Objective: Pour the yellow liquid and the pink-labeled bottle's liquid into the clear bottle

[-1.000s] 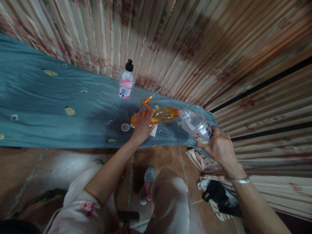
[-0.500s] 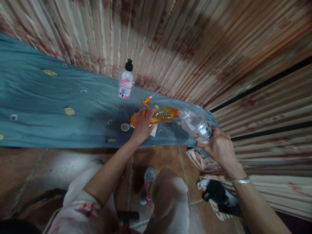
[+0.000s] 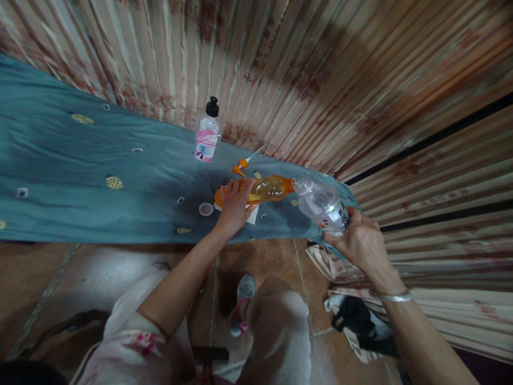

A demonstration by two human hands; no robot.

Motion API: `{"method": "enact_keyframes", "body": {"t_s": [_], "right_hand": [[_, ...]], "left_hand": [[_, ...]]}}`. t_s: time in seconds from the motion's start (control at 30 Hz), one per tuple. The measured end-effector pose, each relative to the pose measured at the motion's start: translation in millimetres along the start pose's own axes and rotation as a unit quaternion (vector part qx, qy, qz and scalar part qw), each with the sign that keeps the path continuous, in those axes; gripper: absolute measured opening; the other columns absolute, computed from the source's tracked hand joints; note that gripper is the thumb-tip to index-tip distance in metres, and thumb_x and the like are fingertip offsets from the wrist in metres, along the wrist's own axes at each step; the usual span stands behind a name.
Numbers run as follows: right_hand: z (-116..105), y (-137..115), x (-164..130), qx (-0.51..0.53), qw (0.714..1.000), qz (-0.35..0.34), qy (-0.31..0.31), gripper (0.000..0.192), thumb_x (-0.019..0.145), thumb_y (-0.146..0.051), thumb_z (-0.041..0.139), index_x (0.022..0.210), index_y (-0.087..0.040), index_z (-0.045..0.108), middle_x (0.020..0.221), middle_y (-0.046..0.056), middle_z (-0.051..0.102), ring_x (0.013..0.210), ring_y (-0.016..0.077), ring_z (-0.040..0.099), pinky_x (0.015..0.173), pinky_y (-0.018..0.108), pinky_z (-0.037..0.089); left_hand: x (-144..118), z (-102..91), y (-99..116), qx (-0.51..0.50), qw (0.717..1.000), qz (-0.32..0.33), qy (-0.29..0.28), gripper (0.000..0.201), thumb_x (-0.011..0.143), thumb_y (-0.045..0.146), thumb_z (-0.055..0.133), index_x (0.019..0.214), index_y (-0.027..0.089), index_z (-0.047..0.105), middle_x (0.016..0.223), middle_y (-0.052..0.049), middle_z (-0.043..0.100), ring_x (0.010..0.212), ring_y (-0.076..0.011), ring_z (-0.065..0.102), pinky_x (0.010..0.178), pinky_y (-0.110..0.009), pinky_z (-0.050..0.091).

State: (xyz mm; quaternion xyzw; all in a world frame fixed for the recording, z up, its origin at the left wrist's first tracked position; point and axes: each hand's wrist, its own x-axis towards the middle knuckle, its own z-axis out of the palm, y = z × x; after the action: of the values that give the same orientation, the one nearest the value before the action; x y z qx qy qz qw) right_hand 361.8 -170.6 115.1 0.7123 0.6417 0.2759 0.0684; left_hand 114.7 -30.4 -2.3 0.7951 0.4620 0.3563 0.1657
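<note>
Two bottles meet mouth to mouth over my table, left hand [image 3: 234, 206] gripping the orange bottle [image 3: 268, 189] tipped sideways, right hand [image 3: 360, 240] gripping the clear bottle [image 3: 323, 206], white cap [image 3: 206, 209] nearby.

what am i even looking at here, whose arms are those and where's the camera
There is no machine here: the arms belong to a person wearing a camera on the head, so the view looks down past their own knees and shoes.

The left hand holds an orange bottle tipped on its side. The right hand holds a clear plastic bottle, also tilted. The two bottle mouths meet, neck to neck.

Both are over a teal cloth spread along a striped curtain. On the cloth stand a pink-labelled bottle with a black cap, and nearby lie an orange pump nozzle and a small white cap.
</note>
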Motion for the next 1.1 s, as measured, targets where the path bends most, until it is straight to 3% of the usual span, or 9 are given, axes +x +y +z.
{"method": "enact_keyframes", "body": {"t_s": [1.1], "right_hand": [[-0.3,1.2,-0.8,-0.007,1.0,-0.008,0.015,0.076,0.074,-0.067,0.052,0.113,-0.003,0.05,0.08,0.018,0.065,0.074,0.0289,0.061,0.069,0.035,0.044]], "left_hand": [[0.1,-1.4,1.0,-0.001,1.0,-0.001,-0.005,0.057,0.081,0.03,0.065,0.132,0.02,0.042,0.13,-0.014,0.051,0.119,-0.0327,0.043,0.1,-0.051,0.029]]}}
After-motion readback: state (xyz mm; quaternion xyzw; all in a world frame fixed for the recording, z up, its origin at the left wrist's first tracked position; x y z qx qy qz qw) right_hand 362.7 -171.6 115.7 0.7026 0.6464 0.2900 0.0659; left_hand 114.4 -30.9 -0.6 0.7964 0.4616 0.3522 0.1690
